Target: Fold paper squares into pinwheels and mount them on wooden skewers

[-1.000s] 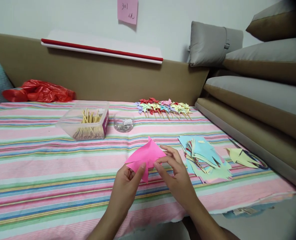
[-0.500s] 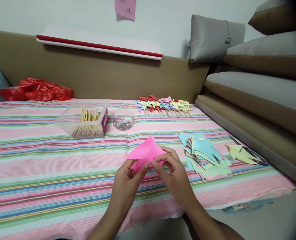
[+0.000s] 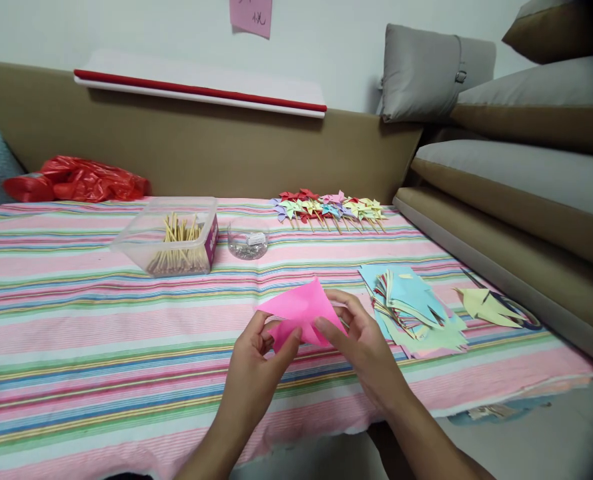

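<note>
A bright pink sheet of paper (image 3: 301, 307), bent and pointed at its top corner, is held between my hands above the striped cloth (image 3: 126, 360). My left hand (image 3: 263, 343) pinches its lower left edge, thumb in front and fingers behind. At the right edge, my right hand (image 3: 353, 330) grips the paper with its thumb over the front; the other fingers are partly behind it. To the right lies a pile of cut coloured papers (image 3: 416, 307). Beyond it a pale yellow cut paper (image 3: 486, 307) rests on dark-handled scissors (image 3: 519, 313).
A clear plastic box (image 3: 141, 243) holds many thin sticks (image 3: 181, 243). Beside it stands a small clear round container (image 3: 247, 247) of tiny metallic pieces. Several paper pinwheels (image 3: 331, 210) lie at the back. Stacked cushions (image 3: 521, 180) border the right, a red plastic bag (image 3: 86, 179) the back left.
The pink paper has turned, its top corner shifting right and the sheet opening out flatter. My right hand has moved slightly right, its thumb now away from the left thumb.
</note>
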A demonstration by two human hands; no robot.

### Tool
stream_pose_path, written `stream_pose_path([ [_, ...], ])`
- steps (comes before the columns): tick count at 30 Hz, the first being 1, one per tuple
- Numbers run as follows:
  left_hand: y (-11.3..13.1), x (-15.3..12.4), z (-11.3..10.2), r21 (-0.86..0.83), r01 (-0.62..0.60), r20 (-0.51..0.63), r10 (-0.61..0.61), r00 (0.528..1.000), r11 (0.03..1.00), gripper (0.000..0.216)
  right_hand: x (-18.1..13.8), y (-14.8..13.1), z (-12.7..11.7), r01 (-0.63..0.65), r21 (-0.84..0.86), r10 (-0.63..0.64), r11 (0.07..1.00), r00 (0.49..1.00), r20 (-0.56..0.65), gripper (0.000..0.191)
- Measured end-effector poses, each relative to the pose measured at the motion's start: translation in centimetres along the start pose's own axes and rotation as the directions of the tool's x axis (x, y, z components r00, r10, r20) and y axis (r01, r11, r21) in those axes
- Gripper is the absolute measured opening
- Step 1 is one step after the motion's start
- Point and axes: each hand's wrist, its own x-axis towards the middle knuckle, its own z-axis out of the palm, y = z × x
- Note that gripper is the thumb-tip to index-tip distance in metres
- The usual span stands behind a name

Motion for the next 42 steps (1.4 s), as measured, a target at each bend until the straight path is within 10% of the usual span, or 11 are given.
stream_pose_path([
  [11,0.2,0.3,-1.1,0.007,0.088,0.257,-0.086,0.963,0.996,0.056,0.1,-0.1,-1.5,-0.148,-0.067,0.159,0.987,0.959,0.236,0.031],
  [19,0.2,0.7,-0.9,-0.089,0.121,0.121,-0.110,0.987,0.989,0.057,-0.3,0.6,1.1,-0.209,0.265,0.196,0.941,0.978,0.074,0.026],
  [26,-1.0,0.5,0.4,-0.178,0.073,0.135,-0.049,0.990,0.981,0.016,-0.5,1.1,2.4,-0.223,0.486,0.227,0.845,0.973,0.051,0.020],
  [42,-1.7,0.7,0.0,-0.166,0.057,-0.049,-0.066,0.997,0.985,0.024,-0.7,1.5,3.3,-0.172,0.453,0.152,0.875,0.985,0.081,0.017],
])
